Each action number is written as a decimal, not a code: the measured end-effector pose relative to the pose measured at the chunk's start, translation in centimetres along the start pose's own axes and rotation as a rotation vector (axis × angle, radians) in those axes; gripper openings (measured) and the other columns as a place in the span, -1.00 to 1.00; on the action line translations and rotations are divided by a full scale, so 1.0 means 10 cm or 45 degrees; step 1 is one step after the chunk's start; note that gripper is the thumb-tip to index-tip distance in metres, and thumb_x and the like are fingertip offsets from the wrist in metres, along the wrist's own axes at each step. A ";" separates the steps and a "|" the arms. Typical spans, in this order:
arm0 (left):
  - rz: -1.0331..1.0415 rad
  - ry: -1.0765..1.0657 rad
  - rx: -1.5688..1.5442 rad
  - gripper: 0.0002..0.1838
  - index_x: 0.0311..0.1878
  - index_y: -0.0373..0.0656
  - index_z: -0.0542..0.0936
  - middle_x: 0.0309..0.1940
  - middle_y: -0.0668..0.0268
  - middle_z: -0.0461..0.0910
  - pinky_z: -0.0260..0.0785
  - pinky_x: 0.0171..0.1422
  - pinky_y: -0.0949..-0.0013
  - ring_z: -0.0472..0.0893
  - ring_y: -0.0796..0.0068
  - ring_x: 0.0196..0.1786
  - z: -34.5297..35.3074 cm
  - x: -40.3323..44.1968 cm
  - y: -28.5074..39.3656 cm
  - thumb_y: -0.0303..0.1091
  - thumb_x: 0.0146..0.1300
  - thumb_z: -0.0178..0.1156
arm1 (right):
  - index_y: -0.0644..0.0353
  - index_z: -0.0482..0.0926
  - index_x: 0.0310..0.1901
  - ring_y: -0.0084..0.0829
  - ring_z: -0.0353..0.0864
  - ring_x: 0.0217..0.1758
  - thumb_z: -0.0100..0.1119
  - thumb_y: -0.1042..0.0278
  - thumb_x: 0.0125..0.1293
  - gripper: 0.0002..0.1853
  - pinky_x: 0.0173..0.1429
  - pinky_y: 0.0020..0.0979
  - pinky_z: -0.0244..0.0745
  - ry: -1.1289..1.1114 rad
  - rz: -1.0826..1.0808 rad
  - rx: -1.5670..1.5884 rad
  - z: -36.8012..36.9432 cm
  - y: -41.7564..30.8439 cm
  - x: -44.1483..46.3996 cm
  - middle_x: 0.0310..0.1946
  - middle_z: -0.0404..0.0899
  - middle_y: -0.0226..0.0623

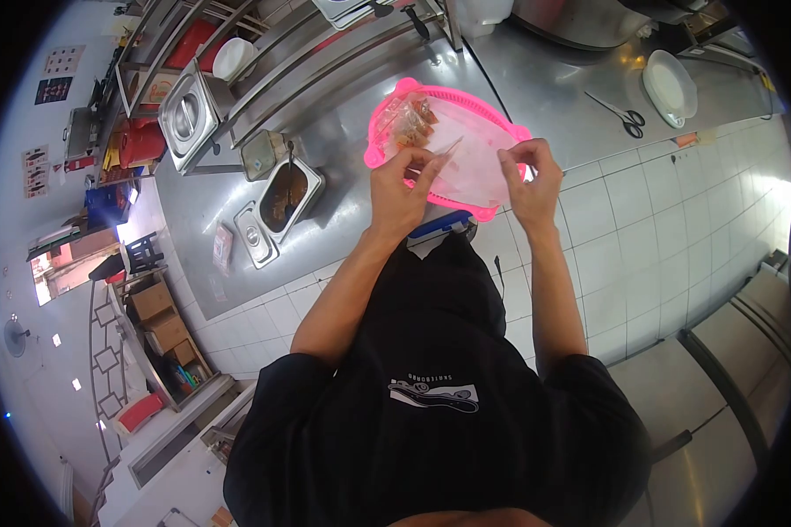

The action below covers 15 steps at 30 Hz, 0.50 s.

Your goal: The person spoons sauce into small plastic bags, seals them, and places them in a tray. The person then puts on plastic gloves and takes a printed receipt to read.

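Note:
A pink plastic basket (513, 127) is in front of me at the counter's edge. A pale, sheet-like layer (479, 140), paper or thin plastic, lies in it. On its left side are small clear plastic bags (415, 121) with orange-brown contents. My left hand (400, 191) is over the basket's near left side, thumb and forefinger pinched on a thin whitish strip (451, 147). Over the right rim is my right hand (533, 182), its fingers curled with thumb and forefinger close together. Whatever is between them is too small to make out.
To the left, a steel container of brown sauce (288, 198) stands beside its steel lid (254, 235) and a small flat packet (223, 246). Scissors (620, 114) and white plastic lids (670, 86) lie on the right counter. A large pot (580, 22) stands behind.

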<state>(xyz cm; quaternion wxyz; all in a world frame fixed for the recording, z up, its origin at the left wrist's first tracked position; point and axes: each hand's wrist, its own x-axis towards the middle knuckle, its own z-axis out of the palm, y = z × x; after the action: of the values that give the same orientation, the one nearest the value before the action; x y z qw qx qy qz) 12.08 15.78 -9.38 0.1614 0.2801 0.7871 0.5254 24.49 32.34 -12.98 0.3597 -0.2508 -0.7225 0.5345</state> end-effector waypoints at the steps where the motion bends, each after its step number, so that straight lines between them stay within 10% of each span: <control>1: -0.007 -0.029 0.041 -0.89 -0.17 -0.32 0.67 -0.34 0.27 0.74 0.54 -0.13 0.45 0.70 0.56 -0.29 0.03 0.01 -0.01 -0.46 0.38 0.34 | 0.30 0.56 -0.23 -0.42 0.69 -0.28 0.38 0.46 0.32 -0.84 -0.05 -0.39 0.59 0.011 0.025 -0.053 -0.04 0.00 0.03 -0.37 0.67 -0.26; 10: -0.132 0.311 0.124 -0.77 -0.01 -0.31 0.64 -0.23 0.18 0.74 0.59 -0.07 0.41 0.74 0.46 -0.19 -0.19 0.13 -0.45 -0.50 0.29 0.36 | 0.30 0.57 -0.18 -0.39 0.69 -0.25 0.32 0.43 0.36 -0.85 -0.06 -0.39 0.58 0.052 0.101 -0.243 -0.10 0.12 -0.03 -0.36 0.67 -0.25; 15: -0.036 0.398 0.377 -0.55 0.19 -0.22 0.54 -0.10 0.20 0.68 0.51 -0.08 0.25 0.68 0.31 -0.18 -0.62 -0.08 -0.41 -0.44 0.23 0.34 | 0.27 0.59 -0.25 -0.13 0.69 -0.32 0.38 0.09 0.33 -0.65 -0.14 -0.17 0.56 0.120 0.295 -0.858 -0.16 0.16 -0.14 -0.40 0.67 -0.17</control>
<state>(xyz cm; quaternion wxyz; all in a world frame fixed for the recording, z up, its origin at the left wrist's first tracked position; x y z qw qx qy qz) 8.21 9.48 -10.70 0.0018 0.2046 0.8750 0.4388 26.54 32.74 -14.59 0.2268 -0.4601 -0.8074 0.2915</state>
